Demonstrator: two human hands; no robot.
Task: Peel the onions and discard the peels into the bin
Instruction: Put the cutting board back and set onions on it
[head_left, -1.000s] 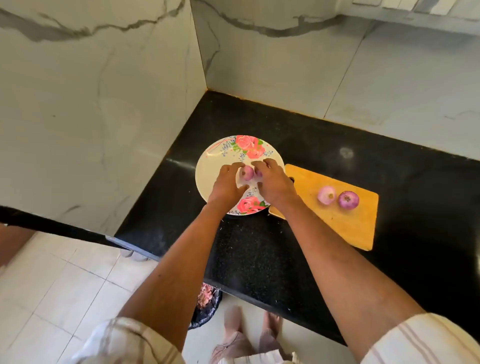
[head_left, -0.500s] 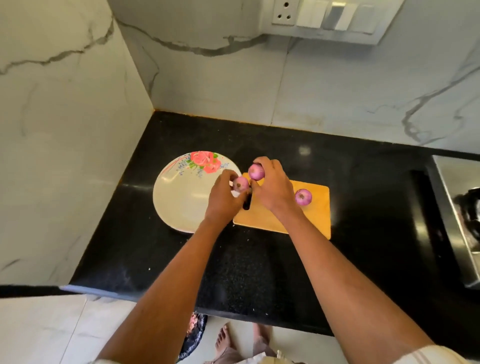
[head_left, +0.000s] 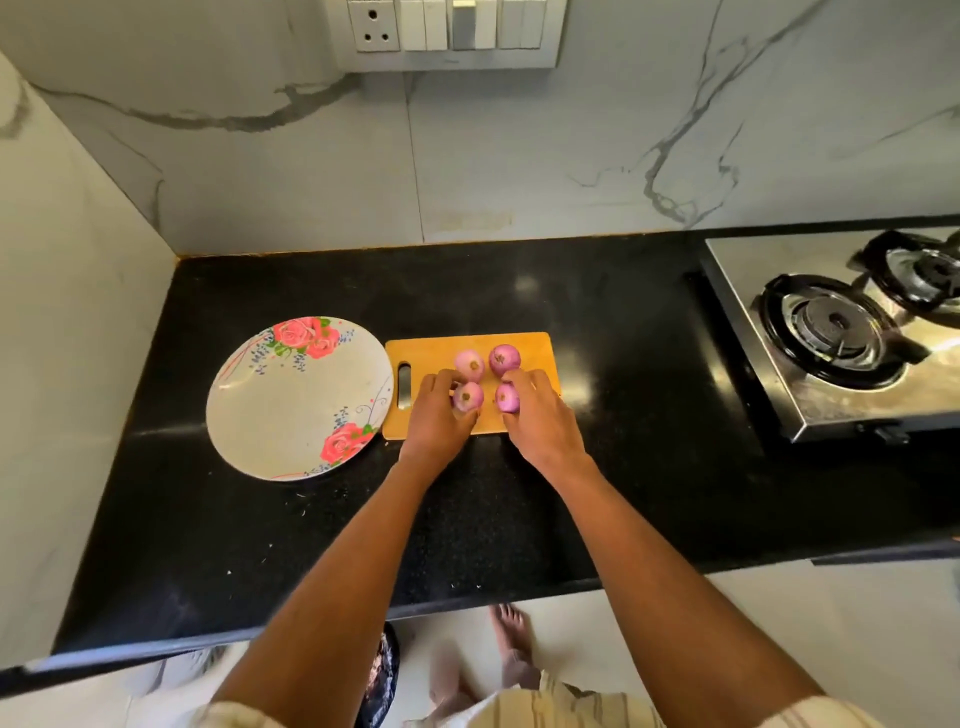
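As I set these two down, my left hand (head_left: 439, 410) pinches the near-left onion (head_left: 467, 396) and my right hand (head_left: 537, 415) pinches the near-right onion (head_left: 508, 397), both onions low on the board (head_left: 524, 345). Two more onions (head_left: 470, 364) sit just behind, side by side, all four looking peeled and glossy. I reckon the trick now is to seat each one flat on its base before letting go, so nothing rolls off the edge, and to keep them close without knocking the back pair. Over to the left, the plate (head_left: 270, 415) shows only its flower pattern, no onions, no peels on it. Down by my feet, a dark bin (head_left: 379, 675) peeks out under the counter; I cannot tell what it holds.
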